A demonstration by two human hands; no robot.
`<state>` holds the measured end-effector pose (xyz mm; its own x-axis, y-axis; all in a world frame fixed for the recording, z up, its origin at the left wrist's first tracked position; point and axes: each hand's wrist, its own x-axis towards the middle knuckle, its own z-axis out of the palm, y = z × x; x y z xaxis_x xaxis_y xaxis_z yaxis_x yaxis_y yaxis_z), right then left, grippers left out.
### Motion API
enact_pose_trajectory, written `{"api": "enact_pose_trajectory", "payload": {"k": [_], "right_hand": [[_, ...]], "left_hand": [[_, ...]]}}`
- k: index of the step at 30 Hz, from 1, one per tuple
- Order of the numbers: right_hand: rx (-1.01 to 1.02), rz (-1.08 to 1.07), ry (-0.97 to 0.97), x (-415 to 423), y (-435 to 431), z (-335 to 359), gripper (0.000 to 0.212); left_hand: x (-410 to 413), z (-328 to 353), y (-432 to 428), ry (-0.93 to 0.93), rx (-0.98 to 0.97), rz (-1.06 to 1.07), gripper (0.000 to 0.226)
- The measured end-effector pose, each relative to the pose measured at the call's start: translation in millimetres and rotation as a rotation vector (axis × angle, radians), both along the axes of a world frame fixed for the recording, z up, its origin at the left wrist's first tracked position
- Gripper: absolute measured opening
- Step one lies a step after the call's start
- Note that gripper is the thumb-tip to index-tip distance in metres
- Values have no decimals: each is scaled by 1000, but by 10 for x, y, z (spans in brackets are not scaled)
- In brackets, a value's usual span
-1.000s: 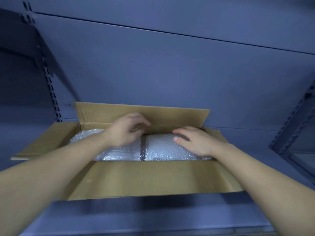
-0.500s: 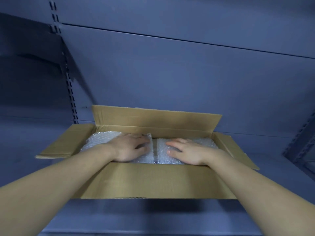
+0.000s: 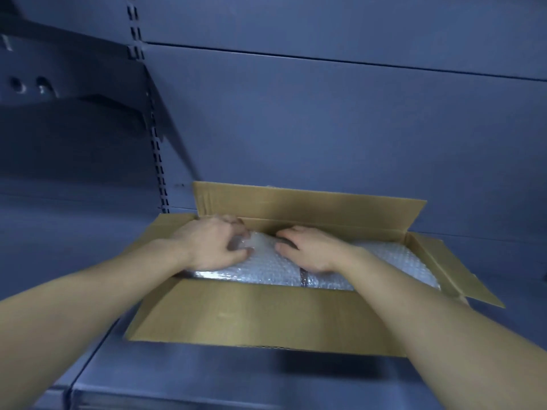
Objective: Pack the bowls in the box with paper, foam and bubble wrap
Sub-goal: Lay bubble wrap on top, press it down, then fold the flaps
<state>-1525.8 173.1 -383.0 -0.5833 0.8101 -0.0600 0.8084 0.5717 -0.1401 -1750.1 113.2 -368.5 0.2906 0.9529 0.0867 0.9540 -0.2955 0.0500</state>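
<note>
**packnoob:** how's that bubble wrap (image 3: 266, 267) going to be handling? it's lying across the top inside the box (image 3: 251, 315), which is sitting on the shelf (image 3: 207, 377)

**crate_dad:** I'm guessing soft, light, springy and a bit slick, so I'd be taking it by a bunched fold near the far wall. the bowls are hiding underneath, so I wouldn't be leaning hard

**packnoob:** and the hands?

**crate_dad:** both forearms are reaching in over the near wall, palms down. the left hand (image 3: 213, 247) is curling its fingers round a puckered bit of wrap, gripping it. the right hand (image 3: 313, 253) is resting just beside it with fingers bending over the far edge, and I can't tell if they're pinching or only pressing
</note>
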Motion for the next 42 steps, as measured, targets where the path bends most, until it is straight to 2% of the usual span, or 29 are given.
{"api": "enact_pose_trajectory", "payload": {"k": [6, 10, 12, 14, 16, 22, 24, 26, 28, 30, 32, 38, 42], "right_hand": [[-52, -94, -40, -52, -12, 8, 54], [115, -79, 51, -41, -45, 162, 49], [124, 17, 107, -68, -108, 205, 46], [27, 114, 30, -117, -183, 169, 51], [-37, 122, -86, -155, -213, 95, 60], [23, 91, -214, -48, -186, 66, 66], [-13, 81, -162, -22, -189, 48, 64], [-43, 44, -1, 18, -190, 71, 59], [13, 2, 175, 138, -187, 151, 49], [56, -41, 223, 346, -170, 210, 42], [54, -97, 193, 606, -133, 221, 41], [-74, -225, -53, 993, -214, 92, 58], [-98, -218, -102, 922, -225, -13, 65]], "left_hand": [[-71, -69, -84, 3, -142, 0, 107], [-18, -53, -86, 27, -157, -15, 84], [-15, -66, -84, 17, -178, -24, 93], [-16, -92, -69, 13, -188, -42, 106], [-12, -106, -58, 27, -216, -51, 105], [43, -123, -11, 28, -284, -55, 106], [52, -163, 20, 44, -269, -66, 111], [44, -195, 35, 39, -256, -66, 111], [29, -186, 11, -9, -222, -47, 101], [-10, -144, -24, -61, -135, -17, 90], [-69, -99, -44, -73, -93, 12, 85], [-149, -115, -48, 3, -297, -3, 84], [-123, -129, -41, -32, -330, 5, 84]]}}
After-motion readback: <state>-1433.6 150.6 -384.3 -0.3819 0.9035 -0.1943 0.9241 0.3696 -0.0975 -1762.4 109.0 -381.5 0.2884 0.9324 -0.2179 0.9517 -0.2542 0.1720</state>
